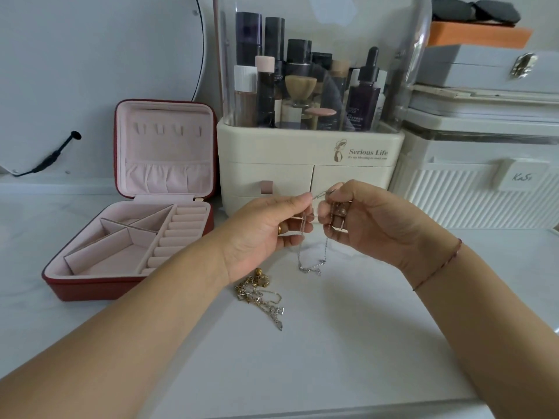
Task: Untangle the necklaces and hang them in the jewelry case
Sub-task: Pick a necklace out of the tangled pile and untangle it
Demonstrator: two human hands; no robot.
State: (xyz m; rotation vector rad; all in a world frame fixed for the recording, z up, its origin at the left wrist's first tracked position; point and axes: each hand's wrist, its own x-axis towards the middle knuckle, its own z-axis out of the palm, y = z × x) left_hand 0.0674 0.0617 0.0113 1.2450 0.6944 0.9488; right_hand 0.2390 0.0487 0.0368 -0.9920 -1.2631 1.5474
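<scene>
Two hands share one silver chain (313,266) at frame centre: left hand (263,237) and right hand (375,228) each pinch it near its top, fingers curled, and it hangs straight down between them to the table (332,343) (contact unclear). Loose tangle (260,293) lies below the left wrist. Jewelry case (90,288) stands open at frame left, hooks (167,130) in its raised lid, up-left of the grip; the left hand is nearer, so we expect a leftward carry.

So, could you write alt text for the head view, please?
The left hand and right hand pinch a silver necklace over a white tabletop. A tangle of necklaces lies on it; an open red jewelry case sits at left.
</scene>
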